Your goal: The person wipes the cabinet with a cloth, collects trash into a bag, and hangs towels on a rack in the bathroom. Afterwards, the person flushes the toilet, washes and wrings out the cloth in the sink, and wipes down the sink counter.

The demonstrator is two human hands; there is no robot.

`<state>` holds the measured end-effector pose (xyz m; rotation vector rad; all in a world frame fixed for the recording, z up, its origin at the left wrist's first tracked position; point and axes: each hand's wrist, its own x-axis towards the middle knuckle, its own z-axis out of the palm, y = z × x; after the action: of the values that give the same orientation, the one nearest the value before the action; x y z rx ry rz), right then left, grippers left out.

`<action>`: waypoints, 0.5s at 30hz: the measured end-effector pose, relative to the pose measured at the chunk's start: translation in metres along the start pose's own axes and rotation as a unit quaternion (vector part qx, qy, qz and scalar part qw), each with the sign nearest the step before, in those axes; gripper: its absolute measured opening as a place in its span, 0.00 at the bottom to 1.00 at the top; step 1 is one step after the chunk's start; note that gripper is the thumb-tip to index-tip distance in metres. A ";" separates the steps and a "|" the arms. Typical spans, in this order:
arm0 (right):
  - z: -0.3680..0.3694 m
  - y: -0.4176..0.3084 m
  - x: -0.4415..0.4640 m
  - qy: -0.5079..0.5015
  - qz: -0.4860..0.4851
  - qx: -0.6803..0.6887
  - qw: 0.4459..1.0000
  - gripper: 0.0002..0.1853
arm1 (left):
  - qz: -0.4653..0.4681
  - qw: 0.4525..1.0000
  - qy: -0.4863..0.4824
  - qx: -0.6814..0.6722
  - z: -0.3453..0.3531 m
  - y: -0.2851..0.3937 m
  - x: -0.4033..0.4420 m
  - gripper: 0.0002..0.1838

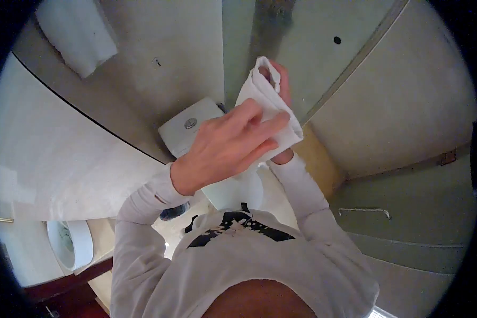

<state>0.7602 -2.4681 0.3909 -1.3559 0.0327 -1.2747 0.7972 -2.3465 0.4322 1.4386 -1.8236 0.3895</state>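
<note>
A folded white cloth (270, 103) is held up in front of me, a little right of the middle, with one rolled end open at the top. My left hand (225, 143) lies across its near face, fingers bent and pressed on the fabric. Behind the cloth is my right hand (284, 87), gripping it from the far side; its fingers show at the upper right edge and the wrist below, while the palm is hidden. Both arms wear white sleeves.
A white box-shaped unit with an oval emblem (177, 127) stands beyond my left hand, above a white toilet (238, 192). At left are a round white basin (82, 246) and a hanging white towel (77, 37). A metal handle (365, 210) is at right.
</note>
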 end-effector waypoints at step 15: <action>-0.031 -0.001 -0.012 0.073 -0.056 -0.128 0.988 0.13 | -0.022 0.992 -0.113 -0.048 -0.012 -0.023 -0.009 0.11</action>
<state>0.7344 -2.4808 0.3743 -1.4955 0.2315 -1.5028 0.8237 -2.3395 0.4284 1.5026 -1.9552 0.1183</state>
